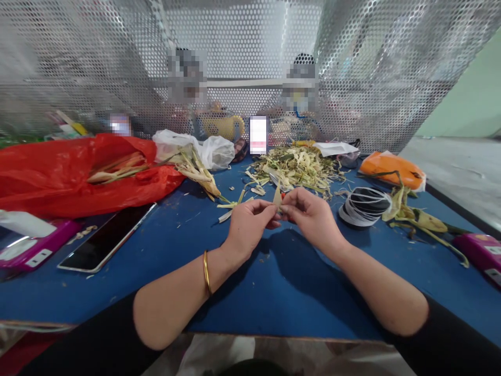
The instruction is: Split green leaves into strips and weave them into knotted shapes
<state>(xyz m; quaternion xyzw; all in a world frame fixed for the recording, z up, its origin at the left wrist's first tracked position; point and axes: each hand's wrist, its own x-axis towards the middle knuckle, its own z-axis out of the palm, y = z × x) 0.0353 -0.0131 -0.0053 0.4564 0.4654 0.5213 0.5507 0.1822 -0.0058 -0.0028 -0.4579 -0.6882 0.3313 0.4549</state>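
The scene is filled across its width by a blue counter (235, 308), and it is backed by a perforated screen (242, 31), behind which two people can be made out. The counter's left side is covered by a red plastic bag (50, 162), in whose opening dry husks are held. Near the middle, beyond the hands, a heap of shredded husk (301, 167) is spread. A dark-screened phone (109, 237) is laid flat beside the red bag, and a purple box (58, 243) is placed to the left of it. A white plastic bag (219, 151) is partly overlapped by a bundle of husks (199, 175). On the right, an orange packet (393, 169) is set behind a spool wound with white cord (362, 206).

Over the counter, just in front of the heap, the left hand (248, 224) and right hand (311, 216) are brought close together. Between them a small pale husk piece (277, 195) is held, point up; its lower end is pinched by the fingers of both hands. A gold bangle (207, 272) is worn on the left wrist.
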